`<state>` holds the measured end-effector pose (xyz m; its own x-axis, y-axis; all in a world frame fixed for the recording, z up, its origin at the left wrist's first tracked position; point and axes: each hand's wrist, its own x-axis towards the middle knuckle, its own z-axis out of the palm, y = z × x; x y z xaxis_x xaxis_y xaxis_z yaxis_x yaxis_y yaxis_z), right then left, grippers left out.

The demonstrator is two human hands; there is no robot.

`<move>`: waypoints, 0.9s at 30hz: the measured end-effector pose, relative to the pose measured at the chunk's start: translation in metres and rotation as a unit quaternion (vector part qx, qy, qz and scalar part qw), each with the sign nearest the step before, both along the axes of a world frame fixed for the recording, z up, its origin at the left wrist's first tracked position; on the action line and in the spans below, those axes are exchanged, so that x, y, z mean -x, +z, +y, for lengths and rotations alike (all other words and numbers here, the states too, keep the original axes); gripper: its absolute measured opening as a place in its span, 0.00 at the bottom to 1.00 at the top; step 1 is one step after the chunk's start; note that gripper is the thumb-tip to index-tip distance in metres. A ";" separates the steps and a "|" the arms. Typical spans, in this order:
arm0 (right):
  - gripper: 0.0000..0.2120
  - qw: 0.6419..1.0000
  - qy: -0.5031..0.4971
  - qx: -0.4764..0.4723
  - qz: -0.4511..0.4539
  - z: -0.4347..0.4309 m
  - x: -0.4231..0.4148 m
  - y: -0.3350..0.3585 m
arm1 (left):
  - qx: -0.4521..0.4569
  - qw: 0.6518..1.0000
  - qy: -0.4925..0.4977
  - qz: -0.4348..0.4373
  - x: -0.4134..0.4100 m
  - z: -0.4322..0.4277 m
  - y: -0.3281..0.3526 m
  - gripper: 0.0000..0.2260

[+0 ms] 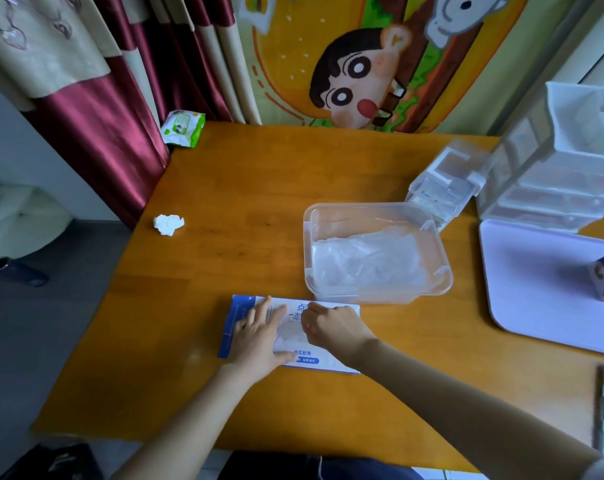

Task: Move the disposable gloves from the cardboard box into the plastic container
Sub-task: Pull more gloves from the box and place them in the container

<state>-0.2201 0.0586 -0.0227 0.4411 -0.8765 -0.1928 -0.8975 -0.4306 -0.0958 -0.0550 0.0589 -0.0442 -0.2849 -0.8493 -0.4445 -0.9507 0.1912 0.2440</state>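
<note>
Partly done: disposable gloves [366, 259] lie in the plastic container [445, 282]; my flat left hand [259, 337] steadies the cardboard box [234, 327], my right hand [331, 327] pinches more gloves

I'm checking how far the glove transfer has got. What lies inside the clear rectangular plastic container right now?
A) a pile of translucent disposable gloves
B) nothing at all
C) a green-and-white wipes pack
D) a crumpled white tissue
A: a pile of translucent disposable gloves lies in the clear rectangular plastic container, while the crumpled white tissue sits apart on the wooden table.
</note>
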 end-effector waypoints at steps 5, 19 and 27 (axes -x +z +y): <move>0.10 0.997 -0.039 -0.007 -0.069 0.002 0.010 0.004 | 0.000 1.000 0.002 0.000 0.001 0.000 -0.001 0.38; 0.08 0.998 0.010 -0.034 -0.053 -0.001 -0.009 0.001 | -0.013 1.000 0.018 0.014 0.001 -0.003 0.001 0.38; 0.09 0.989 -0.124 -0.049 -0.071 0.008 0.018 0.005 | -0.007 0.999 0.026 0.034 0.002 -0.004 0.003 0.37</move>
